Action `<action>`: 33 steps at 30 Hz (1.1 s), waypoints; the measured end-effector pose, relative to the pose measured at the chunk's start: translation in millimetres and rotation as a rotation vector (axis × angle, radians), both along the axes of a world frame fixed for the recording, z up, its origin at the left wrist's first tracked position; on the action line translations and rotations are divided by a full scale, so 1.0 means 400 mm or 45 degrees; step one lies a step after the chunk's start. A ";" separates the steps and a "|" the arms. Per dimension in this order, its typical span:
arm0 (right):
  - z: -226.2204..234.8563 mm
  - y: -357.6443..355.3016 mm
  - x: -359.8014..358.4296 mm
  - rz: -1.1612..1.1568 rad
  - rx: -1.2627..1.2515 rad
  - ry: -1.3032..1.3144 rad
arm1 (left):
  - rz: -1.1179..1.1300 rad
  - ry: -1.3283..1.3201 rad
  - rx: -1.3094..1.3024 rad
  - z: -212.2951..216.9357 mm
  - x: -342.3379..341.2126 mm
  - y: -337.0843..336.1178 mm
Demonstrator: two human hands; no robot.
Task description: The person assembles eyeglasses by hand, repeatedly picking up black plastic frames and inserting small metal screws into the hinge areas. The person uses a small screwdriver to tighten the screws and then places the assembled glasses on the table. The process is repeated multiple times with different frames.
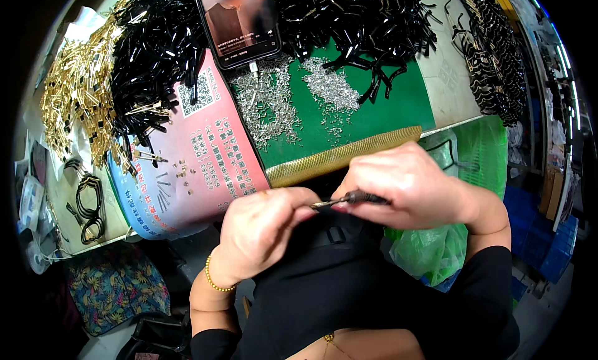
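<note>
My right hand (408,185) grips a small screwdriver-like tool with a dark ribbed handle (369,198), pointing left. Its thin tip meets a tiny gold-coloured piece (318,205) at the fingertips of my left hand (258,226). That hand is closed in a pinch, and most of what it holds is hidden by the fingers. Both hands are in front of the table's near edge, by a rolled gold mesh-patterned strip (349,156). Beyond it, small silver screws or pins (333,89) lie in loose heaps on a green mat (398,104).
Heaps of black glasses temples (361,17) and gold temples (78,86) cover the far side. A phone (240,23) with a white cable stands between them. A printed pink-blue sheet (187,148) lies left. A green plastic bag (436,248) hangs at right.
</note>
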State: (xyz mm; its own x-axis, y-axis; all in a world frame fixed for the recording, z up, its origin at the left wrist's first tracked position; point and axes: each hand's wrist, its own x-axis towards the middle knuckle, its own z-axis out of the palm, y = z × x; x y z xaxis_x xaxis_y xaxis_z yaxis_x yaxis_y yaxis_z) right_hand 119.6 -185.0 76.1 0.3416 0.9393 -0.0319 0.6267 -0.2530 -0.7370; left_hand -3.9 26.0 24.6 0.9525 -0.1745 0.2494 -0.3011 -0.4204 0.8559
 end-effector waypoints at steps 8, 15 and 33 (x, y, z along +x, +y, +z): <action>0.019 -0.046 0.023 -0.283 -0.465 0.273 | 0.043 0.104 0.295 -0.029 -0.033 0.002; -0.044 -0.060 0.043 -0.216 -0.483 -0.510 | 0.498 0.582 -0.743 -0.034 0.004 -0.055; -0.048 -0.039 0.060 -0.178 -0.604 -0.487 | 0.469 0.576 -0.600 -0.033 0.023 -0.067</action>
